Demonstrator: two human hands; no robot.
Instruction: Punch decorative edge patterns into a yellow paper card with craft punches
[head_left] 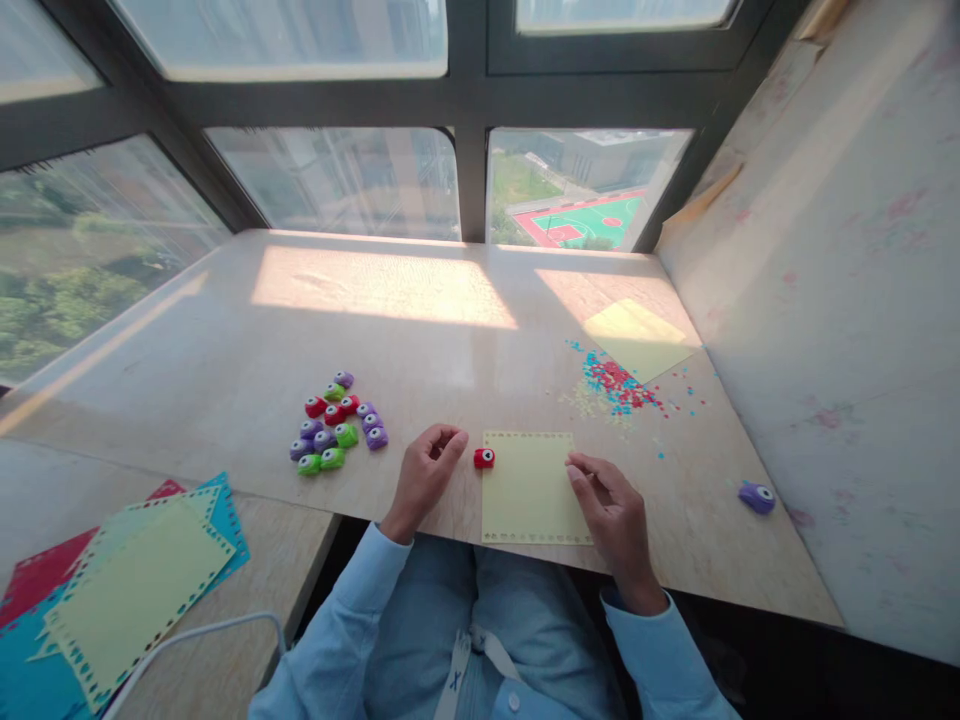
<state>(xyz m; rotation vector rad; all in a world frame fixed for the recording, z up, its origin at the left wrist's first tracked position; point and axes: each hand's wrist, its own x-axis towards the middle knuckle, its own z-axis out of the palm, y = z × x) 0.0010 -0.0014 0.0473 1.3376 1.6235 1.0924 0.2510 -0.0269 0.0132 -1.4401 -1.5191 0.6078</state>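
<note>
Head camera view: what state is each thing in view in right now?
yellow sheet: flat, border punched.
red punch: at the sheet's left edge, untouched.
left hand: loosely curled, empty, beside red punch.
right hand: resting on sheet's right edge.
punch cluster: bunched, untouched.
purple punch: alone, far right.
confetti: scattered.
far yellow sheet: flat, sunlit.
stacked sheets: fanned, borders punched.

The paper sheet [529, 490] is showing pale yellow, with a punched lace pattern running along its edges. The small punch [484, 458] is showing red with a white-and-black eye. The cluster of punches [337, 425] is mixing purple, green and red. The lone punch [756, 496] is showing purple. The confetti [615, 385] is mixing red, blue and yellow. The stacked sheets [127, 585] are layering yellow, teal and red. The sleeves [352, 615] are showing light blue.
</note>
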